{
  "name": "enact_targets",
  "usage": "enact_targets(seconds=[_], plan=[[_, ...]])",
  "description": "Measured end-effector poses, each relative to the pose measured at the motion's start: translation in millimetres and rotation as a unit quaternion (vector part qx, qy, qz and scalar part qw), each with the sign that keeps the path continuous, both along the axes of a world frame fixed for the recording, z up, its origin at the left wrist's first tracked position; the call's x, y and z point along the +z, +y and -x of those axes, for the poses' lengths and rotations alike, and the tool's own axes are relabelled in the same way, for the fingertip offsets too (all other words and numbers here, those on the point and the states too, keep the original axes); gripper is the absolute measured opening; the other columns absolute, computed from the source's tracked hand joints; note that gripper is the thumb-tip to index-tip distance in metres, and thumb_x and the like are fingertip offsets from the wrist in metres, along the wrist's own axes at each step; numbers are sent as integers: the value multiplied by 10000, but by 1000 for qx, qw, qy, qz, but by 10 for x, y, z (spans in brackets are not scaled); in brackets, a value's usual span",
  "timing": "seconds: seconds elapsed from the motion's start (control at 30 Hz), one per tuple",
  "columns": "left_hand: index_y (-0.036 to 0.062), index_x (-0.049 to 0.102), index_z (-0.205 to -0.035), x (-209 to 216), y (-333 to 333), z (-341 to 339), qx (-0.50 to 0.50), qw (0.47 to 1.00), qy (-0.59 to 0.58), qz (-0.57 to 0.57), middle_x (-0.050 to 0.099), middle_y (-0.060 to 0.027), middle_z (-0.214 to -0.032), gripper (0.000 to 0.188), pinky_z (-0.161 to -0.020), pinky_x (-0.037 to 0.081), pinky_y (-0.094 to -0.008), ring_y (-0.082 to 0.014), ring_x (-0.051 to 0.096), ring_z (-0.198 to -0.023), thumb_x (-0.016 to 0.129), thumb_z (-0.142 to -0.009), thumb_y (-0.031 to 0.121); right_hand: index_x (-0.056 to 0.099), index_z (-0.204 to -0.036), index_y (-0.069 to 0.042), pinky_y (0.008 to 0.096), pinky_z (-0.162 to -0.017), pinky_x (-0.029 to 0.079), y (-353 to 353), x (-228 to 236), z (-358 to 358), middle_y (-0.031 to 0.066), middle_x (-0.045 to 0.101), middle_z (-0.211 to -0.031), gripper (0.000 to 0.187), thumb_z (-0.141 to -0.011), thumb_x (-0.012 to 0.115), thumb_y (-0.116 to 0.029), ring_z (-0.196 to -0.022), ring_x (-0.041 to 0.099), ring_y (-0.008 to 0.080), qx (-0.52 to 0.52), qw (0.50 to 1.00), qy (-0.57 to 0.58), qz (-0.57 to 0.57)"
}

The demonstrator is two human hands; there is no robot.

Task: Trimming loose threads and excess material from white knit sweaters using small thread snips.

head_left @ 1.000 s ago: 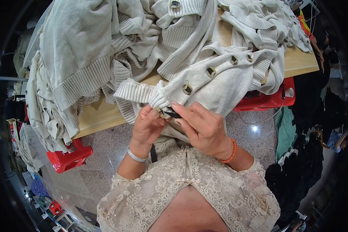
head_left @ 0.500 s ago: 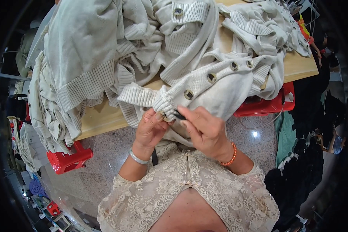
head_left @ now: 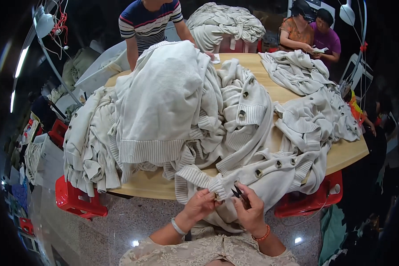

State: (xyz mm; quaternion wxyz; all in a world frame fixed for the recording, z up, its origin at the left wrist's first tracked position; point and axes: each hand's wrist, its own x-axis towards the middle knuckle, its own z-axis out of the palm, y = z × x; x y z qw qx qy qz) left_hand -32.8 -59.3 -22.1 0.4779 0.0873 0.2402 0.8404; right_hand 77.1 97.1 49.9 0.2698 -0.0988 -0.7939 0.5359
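A cream knitted cardigan (head_left: 272, 177) with dark buttons hangs over the table's near edge toward me. My left hand (head_left: 198, 205) pinches its button band beside the ribbed hem, with one button (head_left: 216, 195) at the fingertips. In my right hand (head_left: 252, 213) is a small pair of dark thread snips (head_left: 239, 193), points up and blades a little apart. The snips are just right of the pinched band, in front of the cardigan. Whether a thread lies between the blades is too small to tell.
Heaped cream cardigans (head_left: 159, 102) cover much of the wooden table (head_left: 150, 185). Red stools (head_left: 77, 199) stand under its edge. Across the table is a person in a striped shirt (head_left: 150, 22); two more people (head_left: 312, 33) are at the far right. Lamps stand on both sides.
The view has tilted up, bringing the far table and other people into sight. My right hand has drawn a little away from the left, and the snips' blades now show.
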Motion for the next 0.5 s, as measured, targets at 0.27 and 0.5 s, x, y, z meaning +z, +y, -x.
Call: enact_targets(seconds=[0.27,0.5], plan=[[24,598,-996,-122,-34,-7,28,996,27,82,667,-79,-920,151,-750,493,-282,-146,622,-815,618,-927,156,690,-1020,-36,283,-568,465,-58,-89,109,123,650,-785,337,-713,585,56,-622,608,196,50,997,7,-58],[-4,544,-1250,5,18,98,3,999,47,-27,643,-95,-1152,382,-897,486,-381,-201,622,-1006,614,-917,168,594,-1003,-31,348,-546,464,221,-142,259,130,609,-682,142,-863,584,-48,-585,624,245,-83,995,-44,-14]])
